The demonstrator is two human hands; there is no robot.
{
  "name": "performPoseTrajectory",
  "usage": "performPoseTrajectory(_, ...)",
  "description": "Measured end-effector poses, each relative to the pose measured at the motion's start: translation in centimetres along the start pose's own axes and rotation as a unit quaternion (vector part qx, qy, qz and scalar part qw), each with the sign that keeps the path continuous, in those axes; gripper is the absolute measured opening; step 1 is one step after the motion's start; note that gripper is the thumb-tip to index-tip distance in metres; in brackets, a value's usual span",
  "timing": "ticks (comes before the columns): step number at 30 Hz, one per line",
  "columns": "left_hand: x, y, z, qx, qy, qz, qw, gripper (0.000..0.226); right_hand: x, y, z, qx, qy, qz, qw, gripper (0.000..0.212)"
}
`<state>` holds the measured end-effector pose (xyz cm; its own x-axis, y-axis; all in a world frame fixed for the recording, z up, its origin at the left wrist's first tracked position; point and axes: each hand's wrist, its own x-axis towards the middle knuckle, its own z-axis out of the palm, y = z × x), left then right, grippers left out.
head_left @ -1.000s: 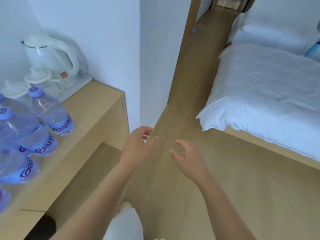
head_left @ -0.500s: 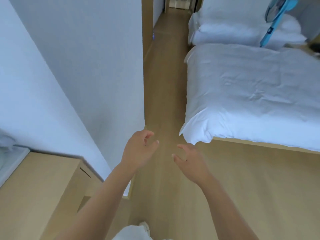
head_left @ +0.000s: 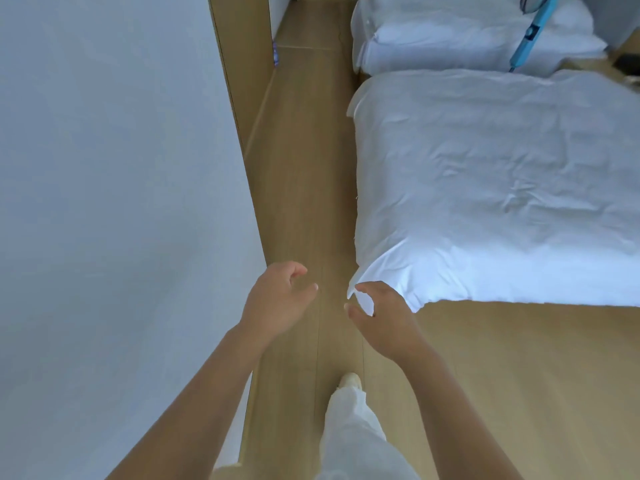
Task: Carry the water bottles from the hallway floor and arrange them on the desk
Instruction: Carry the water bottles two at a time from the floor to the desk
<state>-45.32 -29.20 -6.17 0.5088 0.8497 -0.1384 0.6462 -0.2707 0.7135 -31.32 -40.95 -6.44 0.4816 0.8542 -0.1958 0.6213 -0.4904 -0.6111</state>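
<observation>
Since the earlier frames, the view has turned away from the desk, which no longer shows along with the bottles already standing on it, and now faces down the passage between the wall [head_left: 114,202] and the bed [head_left: 502,188]. Both hands have kept their raised position in front of the body.

**Hand state.** The left hand [head_left: 277,299] is empty, with its fingers loosely curled and its thumb apart from them. The right hand [head_left: 381,320] is likewise empty; its thumb and forefinger form an open curve. It appears just in front of the corner of the bed cover, and contact with the cover cannot be confirmed. Neither hand grasps anything. The relaxed, forward posture is consistent with walking toward a further pickup rather than with carrying a load.

**Location of the task item.** A small blue-and-white shape [head_left: 275,58] lies on the wooden floor [head_left: 304,168] at the far end of the passage, against the wooden door frame [head_left: 242,81]. It is probably a water bottle, but it is too small to identify with certainty.

**Body position.** One foot in a pale shoe [head_left: 350,380] is set forward on the floor, below white trousers [head_left: 349,431].

**Other items.** A blue rod-like object [head_left: 530,32] rests across the pillows [head_left: 467,39] at the head of the bed.

**Assessment.** The step in hand is judged to be the return walk to the hallway.
</observation>
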Motion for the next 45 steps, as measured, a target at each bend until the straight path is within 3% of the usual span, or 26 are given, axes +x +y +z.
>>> performPoseTrajectory(12,21.0,7.8,2.6,-0.016,0.007,-0.046,0.999,0.035,23.2,2.8,-10.5,-0.073,-0.008,-0.053,0.996,0.047)
performPoseTrajectory(23,42.0,7.6,-0.6,-0.026,0.01,-0.054,0.998,0.035,44.0,0.3,-11.0,-0.095,-0.011,-0.076,0.993,0.048)
performPoseTrajectory(33,62.6,9.4,-6.8,-0.028,-0.021,-0.048,0.998,0.031,62.2,-5.3,-11.8,-0.069,-0.008,-0.041,0.997,0.046)
performPoseTrajectory(45,84.8,11.1,-6.4,-0.019,-0.008,-0.064,0.998,0.031,84.4,-4.9,-15.5,-0.052,-0.016,-0.023,0.998,0.039)
